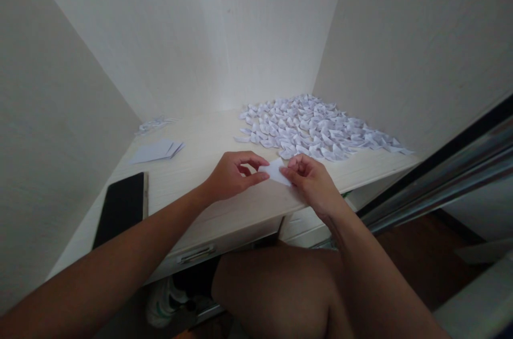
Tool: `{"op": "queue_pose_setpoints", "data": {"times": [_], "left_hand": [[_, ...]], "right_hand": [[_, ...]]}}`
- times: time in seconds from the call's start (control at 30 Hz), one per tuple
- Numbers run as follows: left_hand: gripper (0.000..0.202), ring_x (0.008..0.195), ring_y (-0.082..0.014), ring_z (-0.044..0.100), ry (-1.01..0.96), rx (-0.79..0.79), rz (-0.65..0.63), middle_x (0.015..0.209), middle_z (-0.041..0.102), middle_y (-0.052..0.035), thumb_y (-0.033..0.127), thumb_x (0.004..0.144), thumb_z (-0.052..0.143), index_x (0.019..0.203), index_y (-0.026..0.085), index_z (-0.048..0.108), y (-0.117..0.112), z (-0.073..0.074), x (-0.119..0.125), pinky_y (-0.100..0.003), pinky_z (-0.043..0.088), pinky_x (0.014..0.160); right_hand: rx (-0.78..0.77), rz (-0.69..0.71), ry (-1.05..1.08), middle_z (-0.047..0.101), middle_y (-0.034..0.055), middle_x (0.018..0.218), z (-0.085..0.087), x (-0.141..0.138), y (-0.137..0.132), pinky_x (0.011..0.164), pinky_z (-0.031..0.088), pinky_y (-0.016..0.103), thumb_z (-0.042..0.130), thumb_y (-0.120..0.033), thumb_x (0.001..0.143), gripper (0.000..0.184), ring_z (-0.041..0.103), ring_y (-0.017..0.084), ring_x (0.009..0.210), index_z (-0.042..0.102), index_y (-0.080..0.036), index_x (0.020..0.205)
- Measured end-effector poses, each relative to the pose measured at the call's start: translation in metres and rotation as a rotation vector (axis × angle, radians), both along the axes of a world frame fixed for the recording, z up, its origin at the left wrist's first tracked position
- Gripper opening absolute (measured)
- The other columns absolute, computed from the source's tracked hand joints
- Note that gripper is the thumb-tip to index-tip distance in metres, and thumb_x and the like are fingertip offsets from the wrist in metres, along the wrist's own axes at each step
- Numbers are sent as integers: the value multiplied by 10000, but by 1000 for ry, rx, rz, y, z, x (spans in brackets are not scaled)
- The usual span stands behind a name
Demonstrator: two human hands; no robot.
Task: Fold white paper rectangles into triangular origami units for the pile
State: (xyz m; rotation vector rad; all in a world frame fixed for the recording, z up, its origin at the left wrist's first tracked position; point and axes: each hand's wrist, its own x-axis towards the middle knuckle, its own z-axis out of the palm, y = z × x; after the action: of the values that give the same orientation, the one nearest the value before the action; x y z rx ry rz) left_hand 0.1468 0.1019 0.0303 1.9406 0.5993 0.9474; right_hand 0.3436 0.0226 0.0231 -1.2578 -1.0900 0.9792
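Note:
A small white paper slip [276, 171] is held just above the pale desk top [208, 147], near its front edge. My left hand [232, 174] pinches the slip's left end between thumb and forefinger. My right hand [310, 178] pinches its right end, fingers curled over it. Behind the hands, toward the right, lies a wide heap of several small folded white paper pieces [316, 125].
A stack of flat white paper slips [157, 150] lies at the left, with a few folded pieces [154, 124] behind it. A dark phone [120, 210] rests near the desk's left front edge. White walls enclose the desk on three sides. Drawers [196, 253] and my bare knees are below.

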Motion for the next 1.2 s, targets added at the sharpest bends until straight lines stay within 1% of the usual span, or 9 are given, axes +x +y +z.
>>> {"op": "queue_pose_setpoints", "data": {"times": [0.1,0.2,0.4,0.53,0.63,0.73,0.93,1.03,1.2], "left_hand": [[243,779,-158,720,24,152,-37,931,787,-88,258,752,840,974,168,804,1,-1,-3,-224,609,633],[157,740,-143,730,-6,239,-44,914,799,-79,216,806,785,958,184,814,3,-3,-3,-224,614,639],[114,705,-135,737,-115,314,45,861,802,-64,203,821,792,931,194,822,4,-4,-3,-204,601,604],[116,727,-149,748,-175,325,90,876,806,-66,186,805,797,918,192,825,0,-3,-1,-215,622,606],[111,714,-149,747,-209,324,109,882,807,-65,196,803,794,910,194,826,-3,-2,1,-225,636,603],[105,726,-156,748,-196,293,139,892,807,-65,215,806,788,903,203,828,-6,1,1,-241,648,610],[107,818,-183,757,-143,295,177,946,807,-70,248,799,806,901,226,829,-11,6,1,-262,653,638],[103,805,-174,752,-155,291,150,948,806,-66,280,791,830,880,229,828,-12,6,3,-262,654,647],[109,738,-156,730,-216,120,89,961,786,-73,297,827,802,875,201,821,-15,2,7,-287,673,628]], "right_hand": [[-14,9,78,565,-63,631,1,3,-1,535,287,251,868,-458,647,385,434,97,561,590,-211,746],[-13,6,100,637,-31,697,1,6,-1,571,340,255,900,-475,616,400,496,109,611,642,-201,753],[37,22,124,709,38,717,8,13,-7,672,455,317,746,-622,789,429,606,159,668,775,-194,805],[85,96,97,767,39,804,17,17,-16,737,504,325,848,-419,729,248,674,177,762,811,-229,883],[104,130,35,781,30,891,20,17,-21,745,529,324,884,-298,672,286,692,178,815,812,-256,945],[135,133,-16,763,18,856,18,16,-22,728,542,335,868,-290,693,324,677,170,778,807,-262,1010],[246,-67,-247,776,31,835,15,13,-17,739,549,378,853,-348,728,176,671,201,766,829,-268,882],[281,-88,-245,800,42,886,17,11,-17,802,556,402,832,-354,752,106,705,227,837,823,-268,814],[244,-71,-135,760,26,738,18,5,-15,728,547,363,813,-350,770,118,690,198,731,790,-237,794]]}}
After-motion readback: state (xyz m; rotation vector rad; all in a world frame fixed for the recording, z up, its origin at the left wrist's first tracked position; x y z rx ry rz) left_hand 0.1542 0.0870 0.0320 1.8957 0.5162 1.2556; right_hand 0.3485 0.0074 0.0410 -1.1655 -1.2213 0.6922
